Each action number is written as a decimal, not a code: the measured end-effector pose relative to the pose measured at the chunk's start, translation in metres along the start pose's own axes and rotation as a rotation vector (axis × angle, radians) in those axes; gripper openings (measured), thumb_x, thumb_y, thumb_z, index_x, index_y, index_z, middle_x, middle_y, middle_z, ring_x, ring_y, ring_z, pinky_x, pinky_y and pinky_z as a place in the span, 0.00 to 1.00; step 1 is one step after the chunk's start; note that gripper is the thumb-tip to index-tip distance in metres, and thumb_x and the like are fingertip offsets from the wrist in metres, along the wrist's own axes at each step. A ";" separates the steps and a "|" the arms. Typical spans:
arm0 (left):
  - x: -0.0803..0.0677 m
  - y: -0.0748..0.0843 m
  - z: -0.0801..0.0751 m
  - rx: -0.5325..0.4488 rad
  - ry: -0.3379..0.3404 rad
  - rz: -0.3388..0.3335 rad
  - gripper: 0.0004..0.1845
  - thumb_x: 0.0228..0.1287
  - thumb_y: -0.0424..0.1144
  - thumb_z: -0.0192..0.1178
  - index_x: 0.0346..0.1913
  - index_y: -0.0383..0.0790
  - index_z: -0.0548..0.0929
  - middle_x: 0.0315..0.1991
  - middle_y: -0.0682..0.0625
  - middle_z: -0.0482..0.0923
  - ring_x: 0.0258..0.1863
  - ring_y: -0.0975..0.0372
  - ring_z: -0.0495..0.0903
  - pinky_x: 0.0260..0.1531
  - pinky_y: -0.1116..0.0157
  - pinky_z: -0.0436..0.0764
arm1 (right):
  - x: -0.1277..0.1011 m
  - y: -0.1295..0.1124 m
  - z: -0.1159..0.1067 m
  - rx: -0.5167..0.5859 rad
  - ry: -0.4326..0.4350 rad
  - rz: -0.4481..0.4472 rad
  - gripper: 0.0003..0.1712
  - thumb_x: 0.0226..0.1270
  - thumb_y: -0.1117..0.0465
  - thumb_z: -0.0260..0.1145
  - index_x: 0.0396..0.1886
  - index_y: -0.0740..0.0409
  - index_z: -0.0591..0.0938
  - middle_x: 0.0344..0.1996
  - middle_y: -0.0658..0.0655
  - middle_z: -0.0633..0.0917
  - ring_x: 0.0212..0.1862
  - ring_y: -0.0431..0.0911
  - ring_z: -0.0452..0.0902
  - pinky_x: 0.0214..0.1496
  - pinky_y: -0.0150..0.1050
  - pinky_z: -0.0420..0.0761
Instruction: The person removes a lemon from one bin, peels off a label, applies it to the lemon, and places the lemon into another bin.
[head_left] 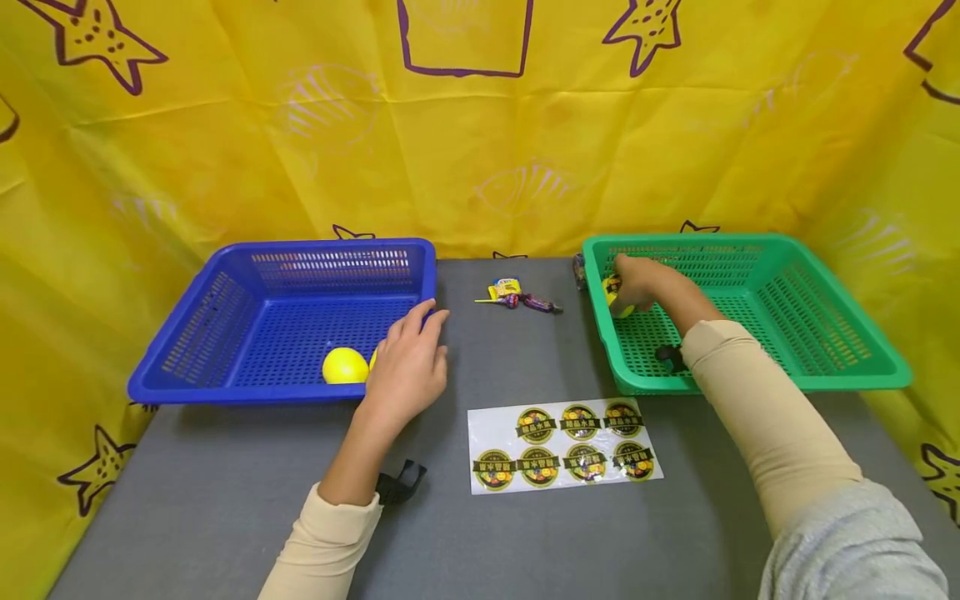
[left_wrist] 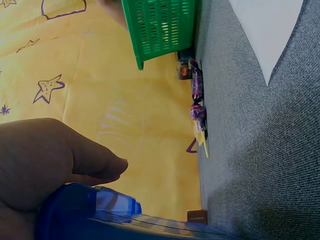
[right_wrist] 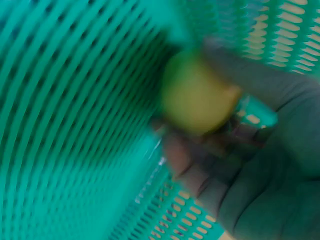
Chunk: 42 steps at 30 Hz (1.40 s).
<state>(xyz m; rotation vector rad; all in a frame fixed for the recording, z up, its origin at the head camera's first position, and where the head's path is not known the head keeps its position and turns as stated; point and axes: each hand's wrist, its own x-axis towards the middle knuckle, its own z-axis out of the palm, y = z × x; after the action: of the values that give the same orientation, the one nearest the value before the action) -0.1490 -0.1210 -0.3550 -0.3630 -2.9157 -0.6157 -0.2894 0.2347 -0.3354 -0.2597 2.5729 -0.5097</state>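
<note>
Inside the green basket (head_left: 847,367), at its left wall, my right hand (head_left: 641,282) grips a yellow ball (right_wrist: 200,95) between thumb and fingers. The ball carries a dark mark in the head view; the right wrist view is blurred. My left hand (head_left: 408,367) rests over the right rim of the blue basket (head_left: 247,395), fingers pointing forward and relaxed. A yellow ball (head_left: 345,366) lies in that basket near the front wall. Another yellow piece (head_left: 372,358) shows beside the left hand, mostly hidden by it.
Between the baskets lies a white sheet (head_left: 491,425) of round stickers. Farther back are a lollipop (head_left: 511,300), a purple-wrapped candy (head_left: 542,304) and a yellow packet (head_left: 506,287). A small dark object (head_left: 670,358) sits in the green basket. A black strap (head_left: 405,483) is at the left wrist.
</note>
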 end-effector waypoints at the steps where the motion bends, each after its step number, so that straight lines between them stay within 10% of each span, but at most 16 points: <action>1: 0.000 0.000 0.000 0.003 0.001 -0.001 0.26 0.70 0.34 0.56 0.71 0.40 0.72 0.75 0.44 0.59 0.70 0.42 0.61 0.65 0.40 0.62 | 0.001 0.001 0.000 0.000 0.005 0.004 0.40 0.63 0.64 0.71 0.66 0.74 0.58 0.52 0.75 0.71 0.30 0.54 0.77 0.36 0.48 0.82; 22: -0.001 0.002 0.002 0.054 -0.015 -0.007 0.28 0.69 0.38 0.60 0.71 0.41 0.71 0.76 0.44 0.57 0.70 0.42 0.62 0.64 0.41 0.65 | 0.004 0.004 0.003 -0.032 0.071 0.014 0.30 0.60 0.62 0.73 0.51 0.68 0.64 0.34 0.65 0.72 0.23 0.47 0.66 0.27 0.41 0.72; 28: 0.000 -0.004 -0.006 -0.135 -0.067 -0.013 0.31 0.70 0.43 0.60 0.73 0.40 0.68 0.76 0.42 0.55 0.70 0.41 0.61 0.66 0.40 0.62 | -0.007 0.005 -0.003 -0.003 0.001 0.039 0.39 0.65 0.57 0.72 0.62 0.72 0.60 0.39 0.69 0.73 0.24 0.47 0.68 0.31 0.43 0.74; 34: 0.001 -0.028 -0.028 -0.338 -0.089 -0.019 0.26 0.77 0.41 0.49 0.73 0.36 0.66 0.72 0.36 0.61 0.71 0.44 0.62 0.67 0.42 0.61 | -0.030 0.001 -0.014 -0.045 -0.032 0.007 0.51 0.69 0.55 0.70 0.73 0.77 0.49 0.66 0.83 0.61 0.45 0.64 0.79 0.45 0.54 0.81; 42: -0.010 -0.084 -0.069 -0.128 -0.249 -0.196 0.27 0.77 0.45 0.51 0.71 0.34 0.67 0.64 0.30 0.72 0.62 0.36 0.69 0.58 0.36 0.67 | -0.081 -0.022 -0.013 -0.287 -0.155 -0.210 0.23 0.76 0.59 0.60 0.61 0.72 0.73 0.53 0.71 0.80 0.54 0.64 0.77 0.53 0.58 0.76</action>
<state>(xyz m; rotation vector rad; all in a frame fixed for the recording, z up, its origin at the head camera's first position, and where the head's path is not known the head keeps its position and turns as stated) -0.1554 -0.2262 -0.3265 -0.1788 -3.1845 -0.8439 -0.2250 0.2410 -0.2803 -0.6482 2.4734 -0.1808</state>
